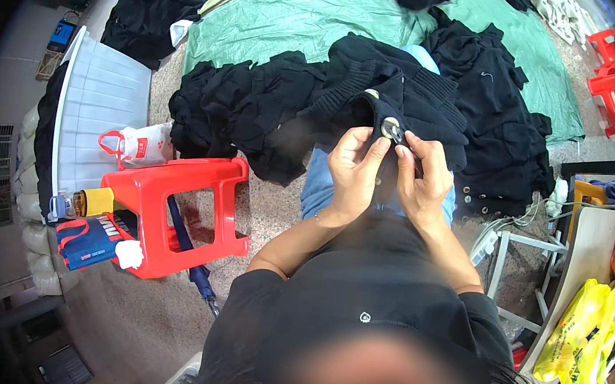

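A black knit garment (367, 68) with ribbed parts lies gathered over my lap. Its edge, carrying a pale round button (390, 128), is raised between my hands. My left hand (354, 173) pinches that edge with thumb and forefinger, just left of the button. From the other side, my right hand (427, 180) pinches the edge close to the button. A small dark shiny piece shows between the fingertips there; its kind is too small to make out. Another pale button (372, 94) sits farther up the garment.
Piles of black garments (245, 104) lie left of me, with more black garments (493, 113) at right, partly on a green sheet (265, 21). A red stool (172, 209) stands left beside a white bin (106, 91). A yellow bag (586, 330) hangs at right.
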The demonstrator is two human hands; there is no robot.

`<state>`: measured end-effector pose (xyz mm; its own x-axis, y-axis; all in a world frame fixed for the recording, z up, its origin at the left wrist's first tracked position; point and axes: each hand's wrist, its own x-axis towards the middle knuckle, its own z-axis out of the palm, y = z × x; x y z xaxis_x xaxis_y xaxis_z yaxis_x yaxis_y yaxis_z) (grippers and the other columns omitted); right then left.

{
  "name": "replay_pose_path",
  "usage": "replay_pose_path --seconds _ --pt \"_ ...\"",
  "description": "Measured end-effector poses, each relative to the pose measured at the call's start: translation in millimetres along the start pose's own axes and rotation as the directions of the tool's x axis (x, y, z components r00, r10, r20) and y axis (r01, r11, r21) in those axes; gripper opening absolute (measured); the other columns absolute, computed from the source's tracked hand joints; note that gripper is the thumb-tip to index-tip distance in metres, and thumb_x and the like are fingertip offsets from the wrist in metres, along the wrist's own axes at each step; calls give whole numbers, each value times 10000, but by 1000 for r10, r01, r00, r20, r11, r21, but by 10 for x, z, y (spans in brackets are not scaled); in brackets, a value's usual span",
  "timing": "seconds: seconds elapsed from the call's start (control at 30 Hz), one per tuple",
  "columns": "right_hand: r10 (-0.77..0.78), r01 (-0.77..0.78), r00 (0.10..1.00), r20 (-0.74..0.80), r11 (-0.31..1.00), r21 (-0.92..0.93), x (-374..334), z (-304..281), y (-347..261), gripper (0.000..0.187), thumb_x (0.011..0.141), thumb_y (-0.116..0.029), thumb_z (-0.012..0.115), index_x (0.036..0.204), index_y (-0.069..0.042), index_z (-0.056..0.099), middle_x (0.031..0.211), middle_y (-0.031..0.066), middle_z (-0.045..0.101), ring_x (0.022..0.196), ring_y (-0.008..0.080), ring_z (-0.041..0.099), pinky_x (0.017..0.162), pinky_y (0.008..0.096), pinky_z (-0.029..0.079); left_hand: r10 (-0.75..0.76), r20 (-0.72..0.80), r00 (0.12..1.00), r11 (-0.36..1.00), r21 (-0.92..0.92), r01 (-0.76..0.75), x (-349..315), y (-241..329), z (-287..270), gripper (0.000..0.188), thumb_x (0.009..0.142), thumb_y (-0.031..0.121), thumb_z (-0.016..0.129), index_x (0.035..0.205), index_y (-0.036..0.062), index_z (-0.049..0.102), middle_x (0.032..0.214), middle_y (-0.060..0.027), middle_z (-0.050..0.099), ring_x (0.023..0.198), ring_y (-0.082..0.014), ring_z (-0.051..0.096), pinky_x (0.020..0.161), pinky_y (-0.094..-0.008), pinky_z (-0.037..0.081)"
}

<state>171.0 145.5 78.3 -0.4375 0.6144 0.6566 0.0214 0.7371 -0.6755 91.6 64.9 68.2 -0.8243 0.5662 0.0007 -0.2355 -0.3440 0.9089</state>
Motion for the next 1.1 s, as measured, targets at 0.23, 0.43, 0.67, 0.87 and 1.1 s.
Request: replay_pose_path --seconds 0.23,0.43,0.67,0.87,1.1 --pt "19 -19 999 32 1000 0 -15 -10 -29 250 781 23 767 1011 28 670 785 120 644 593 191 607 518 270 486 2 -4 1000 1000 -1 -2 6 -15 -28 140 927 116 693 1023 28 642 864 17 668 636 8 533 443 -158 391" --pt "9 -9 1000 16 1000 4 -2 31 -23 244 782 25 764 1008 30 672 788 123 647 596 196 612 519 277 490 -22 18 1000 999 -43 22 7 -34 -62 132 927 60 675 1043 8 642 929 -14 681 750 -35 580 615 -186 445" --pt "-24 24 1000 9 1000 -12 9 43 34 200 791 24 755 973 25 672 781 128 650 588 211 610 513 287 482 -38 34 999 996 -77 40 3 -29 -38 130 923 11 662 1052 1 646 977 -25 687 855 -60 616 767 -201 485" --pt "413 -361 911 -6 803 474 146 -72 191 288 843 -73 759 1108 -32 655 900 12 610 777 62 534 683 208 444 -64 53 997 997 -35 66 28 192 -51 95 935 70 670 1005 13 642 859 36 633 751 -7 542 665 -165 436" --pt "-353 267 907 231 905 331 501 -410 -199 461 631 1 692 1090 -28 719 818 80 660 671 209 652 581 299 522 -114 353 929 993 58 100 -189 989 -108 166 894 28 701 1041 -15 637 976 -11 661 888 -59 594 793 -223 478"
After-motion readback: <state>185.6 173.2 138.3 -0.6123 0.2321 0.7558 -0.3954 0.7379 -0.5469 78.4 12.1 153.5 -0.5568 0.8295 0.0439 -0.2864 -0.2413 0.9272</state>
